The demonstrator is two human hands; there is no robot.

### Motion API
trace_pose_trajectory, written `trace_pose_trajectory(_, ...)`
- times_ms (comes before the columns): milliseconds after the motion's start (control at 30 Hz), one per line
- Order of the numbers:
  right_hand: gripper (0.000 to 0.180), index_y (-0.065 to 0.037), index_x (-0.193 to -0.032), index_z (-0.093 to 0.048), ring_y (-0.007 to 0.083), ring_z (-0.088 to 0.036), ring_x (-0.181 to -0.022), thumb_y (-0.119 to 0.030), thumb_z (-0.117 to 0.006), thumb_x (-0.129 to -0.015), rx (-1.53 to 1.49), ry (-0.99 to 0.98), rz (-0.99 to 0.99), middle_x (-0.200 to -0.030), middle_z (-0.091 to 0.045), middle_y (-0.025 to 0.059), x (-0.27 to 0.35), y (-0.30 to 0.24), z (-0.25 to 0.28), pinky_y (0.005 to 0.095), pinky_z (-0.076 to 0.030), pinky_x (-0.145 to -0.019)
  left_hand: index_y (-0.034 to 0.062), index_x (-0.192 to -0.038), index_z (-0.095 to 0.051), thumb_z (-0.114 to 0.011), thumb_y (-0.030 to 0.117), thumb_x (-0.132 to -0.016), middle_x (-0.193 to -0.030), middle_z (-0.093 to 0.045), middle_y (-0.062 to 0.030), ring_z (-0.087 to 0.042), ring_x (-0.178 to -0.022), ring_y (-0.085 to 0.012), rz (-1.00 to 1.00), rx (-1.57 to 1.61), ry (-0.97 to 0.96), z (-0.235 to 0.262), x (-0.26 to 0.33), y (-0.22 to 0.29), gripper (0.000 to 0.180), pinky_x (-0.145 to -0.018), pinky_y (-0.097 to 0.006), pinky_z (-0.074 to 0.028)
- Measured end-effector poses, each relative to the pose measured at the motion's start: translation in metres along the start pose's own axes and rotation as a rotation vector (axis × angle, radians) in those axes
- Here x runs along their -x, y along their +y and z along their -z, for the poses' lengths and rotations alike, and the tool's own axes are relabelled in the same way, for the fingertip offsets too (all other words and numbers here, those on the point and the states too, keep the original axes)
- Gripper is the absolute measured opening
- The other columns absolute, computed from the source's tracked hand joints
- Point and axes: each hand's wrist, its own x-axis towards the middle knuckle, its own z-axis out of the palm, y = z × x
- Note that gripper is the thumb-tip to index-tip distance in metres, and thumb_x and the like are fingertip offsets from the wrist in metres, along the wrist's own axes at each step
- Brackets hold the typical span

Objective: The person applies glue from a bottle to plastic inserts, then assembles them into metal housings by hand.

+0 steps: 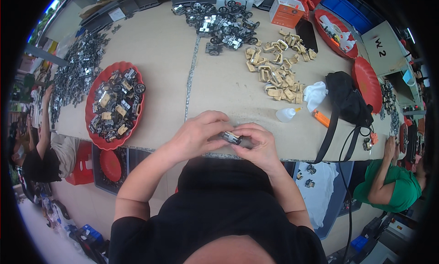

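Note:
Close to the near edge of the table, both hands hold a small black and silver toy vehicle part (232, 137) with a tan piece on it. Bent fingers of my left hand (201, 133) grip its left side. My right hand (259, 147) pinches the other side, thumb and fingertips drawn together. Ahead and to the right lie several loose tan frame-shaped pieces (279, 76). A white squeeze bottle (286, 114) with a yellow tip lies right of my hands. Farther off is a heap of black and silver wheeled toy chassis (224, 26).
A red scalloped basin (90, 94) of parts with tan pieces stands at left, beside a spread of dark parts (77, 72). At right lie a white cloth (314, 95), an orange-handled tool (321, 118) and a black strapped bag (343, 92). People work at both sides.

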Motion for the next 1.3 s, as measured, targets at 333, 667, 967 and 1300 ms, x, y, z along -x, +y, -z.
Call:
trace_pose_trajectory(333, 0.021, 0.0, -0.081, -0.058, 0.0167, -0.055, -0.077, -0.001, -0.066, -0.061, 0.015, -0.046, -0.039, -0.085, -0.058, 0.0082, -0.002, 0.001, -0.003, 0.0271, -0.044, -0.07, 0.0032, -0.084, -0.058, -0.066, 0.005, -0.062, -0.081, -0.056, -0.0077, -0.055, -0.072, -0.0208, 0.096, 0.139, -0.298, 0.011, -0.011, -0.006, 0.023, -0.061, -0.029, -0.046)
trace_pose_trajectory(667, 0.023, 0.004, -0.087, -0.056, 0.0147, -0.051, -0.087, 0.007, -0.061, -0.065, 0.024, -0.105, -0.067, -0.096, -0.05, 0.0096, -0.003, 0.004, 0.002, 0.027, -0.042, -0.078, 0.0017, -0.084, -0.058, -0.067, 0.003, -0.062, -0.08, -0.056, -0.0078, -0.055, -0.072, -0.0191, 0.033, 0.252, -0.223, -0.003, -0.014, -0.024, 0.023, -0.057, -0.027, -0.045)
trace_pose_trajectory(967, 0.039, 0.0, -0.104, -0.05, 0.0163, -0.056, -0.083, -0.001, -0.063, -0.068, 0.15, 0.0, 0.161, -0.092, -0.056, 0.0079, -0.009, -0.002, -0.001, 0.0259, -0.045, -0.073, 0.0032, -0.082, -0.055, -0.062, 0.005, -0.059, -0.089, -0.055, -0.0062, -0.055, -0.083, -0.0196, -0.429, -0.391, -0.011, 0.003, -0.004, -0.015, 0.024, -0.065, -0.029, -0.048)
trace_pose_trajectory(1300, 0.034, 0.001, -0.111, -0.043, 0.0087, -0.054, -0.08, 0.003, -0.054, -0.079, -0.464, 0.032, -0.367, -0.096, -0.055, 0.0061, -0.006, -0.005, -0.003, 0.0213, -0.045, -0.068, 0.0006, -0.09, -0.053, -0.065, 0.005, -0.062, -0.094, -0.052, -0.01, -0.054, -0.086, -0.0195, -0.35, -0.334, 0.258, -0.01, 0.001, 0.0, 0.03, -0.069, -0.027, -0.049)
